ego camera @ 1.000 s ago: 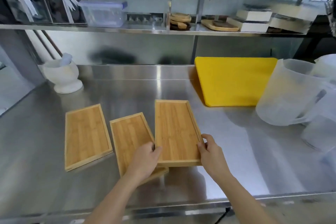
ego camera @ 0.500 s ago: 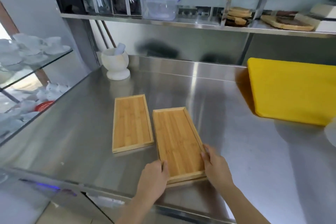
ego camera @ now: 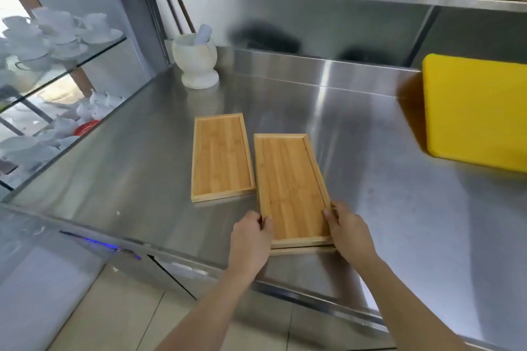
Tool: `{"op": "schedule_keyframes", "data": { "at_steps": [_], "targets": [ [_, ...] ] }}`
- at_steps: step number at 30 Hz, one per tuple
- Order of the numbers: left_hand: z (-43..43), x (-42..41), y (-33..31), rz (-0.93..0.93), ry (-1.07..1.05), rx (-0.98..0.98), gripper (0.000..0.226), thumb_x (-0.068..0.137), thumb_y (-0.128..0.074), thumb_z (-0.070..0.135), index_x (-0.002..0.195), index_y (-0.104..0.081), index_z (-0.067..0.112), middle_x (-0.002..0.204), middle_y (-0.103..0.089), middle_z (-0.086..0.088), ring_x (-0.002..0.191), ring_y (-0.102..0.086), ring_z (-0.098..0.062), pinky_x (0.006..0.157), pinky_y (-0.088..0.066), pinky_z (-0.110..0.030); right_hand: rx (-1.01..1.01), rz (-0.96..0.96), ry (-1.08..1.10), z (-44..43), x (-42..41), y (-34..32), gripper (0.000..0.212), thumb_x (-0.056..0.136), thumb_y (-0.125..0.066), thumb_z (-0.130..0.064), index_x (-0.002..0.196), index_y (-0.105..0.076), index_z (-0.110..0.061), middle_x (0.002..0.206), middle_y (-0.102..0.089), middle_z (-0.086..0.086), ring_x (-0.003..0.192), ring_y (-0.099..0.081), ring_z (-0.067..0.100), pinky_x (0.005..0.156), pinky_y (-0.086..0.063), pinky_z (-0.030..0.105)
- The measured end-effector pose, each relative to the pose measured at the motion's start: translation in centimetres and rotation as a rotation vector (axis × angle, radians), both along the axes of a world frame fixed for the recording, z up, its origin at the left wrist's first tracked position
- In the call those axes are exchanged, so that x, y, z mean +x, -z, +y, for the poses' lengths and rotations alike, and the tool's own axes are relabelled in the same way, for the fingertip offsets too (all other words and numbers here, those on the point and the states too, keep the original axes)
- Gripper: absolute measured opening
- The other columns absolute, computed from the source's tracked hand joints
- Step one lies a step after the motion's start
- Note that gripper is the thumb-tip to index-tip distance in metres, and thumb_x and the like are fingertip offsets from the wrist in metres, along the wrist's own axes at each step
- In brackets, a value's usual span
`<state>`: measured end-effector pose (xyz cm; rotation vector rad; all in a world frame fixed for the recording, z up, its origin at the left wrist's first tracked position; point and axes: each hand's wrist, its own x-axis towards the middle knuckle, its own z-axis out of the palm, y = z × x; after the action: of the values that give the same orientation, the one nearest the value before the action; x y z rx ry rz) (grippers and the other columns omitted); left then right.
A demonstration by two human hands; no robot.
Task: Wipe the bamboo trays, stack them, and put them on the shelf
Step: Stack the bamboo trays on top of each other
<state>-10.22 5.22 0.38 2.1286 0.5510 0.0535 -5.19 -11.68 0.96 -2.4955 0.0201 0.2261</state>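
We had two bamboo trays stacked [ego camera: 292, 188] near the front edge of the steel tabletop [ego camera: 137, 168], the lower one showing only as a strip under the top tray's near end. Our left hand [ego camera: 249, 239] pinched the stack's left rim, our right hand [ego camera: 349, 232] its right rim, fingers closed on the wood. A third tray [ego camera: 222, 161] lay flat just beside, to the left. Farther back stood a white mortar [ego camera: 196, 61]; a yellow board [ego camera: 476, 111] sat at the right edge

Two stacked trays [ego camera: 291, 185] are lying on the bench [ego camera: 142, 151]; a single tray [ego camera: 222, 161] is lying just left of them, a mortar [ego camera: 197, 63] standing behind.
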Motion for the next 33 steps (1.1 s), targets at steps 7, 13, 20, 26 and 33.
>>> {"op": "schedule_keyframes", "data": {
  "at_steps": [7,13,20,26,33],
  "targets": [
    [1.0,0.1,0.0,-0.032,-0.013,0.030,0.021,0.091,-0.051,0.026,0.079,-0.054,0.010,0.055,-0.050,0.005,0.048,-0.046,-0.007,0.045,-0.029,-0.020,-0.015,0.023,-0.053,0.3,0.6,-0.2,0.035,0.095,-0.041,-0.032,0.120,-0.049,-0.009,0.110,-0.065,0.017,0.100,-0.059,0.034,0.084,-0.049,0.040],
    [1.3,-1.2,0.0,-0.037,0.011,0.189,0.027,0.089,-0.053,0.036,0.103,-0.052,0.013,0.067,-0.051,0.005,0.062,-0.051,-0.015,0.058,-0.038,-0.028,0.004,0.111,-0.135,-0.6,0.3,-0.3,0.045,0.092,-0.042,-0.044,0.128,-0.039,-0.017,0.118,-0.062,0.014,0.107,-0.059,0.032,0.090,-0.050,0.046],
    [2.8,-2.7,-0.1,0.061,0.449,0.114,0.057,0.077,-0.070,0.033,0.123,-0.038,0.027,0.145,-0.027,0.000,0.126,-0.037,-0.013,0.102,-0.032,-0.027,0.055,0.013,-0.346,-1.9,-1.8,-0.6,0.056,0.081,-0.063,-0.043,0.129,-0.039,-0.028,0.113,-0.038,-0.016,0.096,-0.044,0.008,0.084,-0.037,0.022],
    [2.7,-1.7,0.7,-0.013,0.401,0.117,0.027,0.076,-0.072,0.026,0.074,-0.045,0.031,0.130,-0.043,0.002,0.104,-0.043,-0.010,0.086,-0.032,-0.023,-0.014,-0.121,-0.378,-2.6,-2.0,0.4,0.019,0.085,-0.061,-0.020,0.099,-0.056,-0.009,0.093,-0.048,-0.010,0.077,-0.045,0.013,0.070,-0.037,0.020],
    [1.9,-0.6,1.5,-0.094,0.430,0.144,0.025,0.076,-0.072,0.024,0.076,-0.047,0.021,0.106,-0.048,0.007,0.097,-0.049,-0.014,0.076,-0.033,-0.023,-0.024,-0.115,-0.307,-3.3,-1.8,0.6,0.015,0.086,-0.059,-0.015,0.099,-0.056,-0.007,0.094,-0.059,0.002,0.075,-0.044,0.017,0.069,-0.036,0.023]
  ]
}}
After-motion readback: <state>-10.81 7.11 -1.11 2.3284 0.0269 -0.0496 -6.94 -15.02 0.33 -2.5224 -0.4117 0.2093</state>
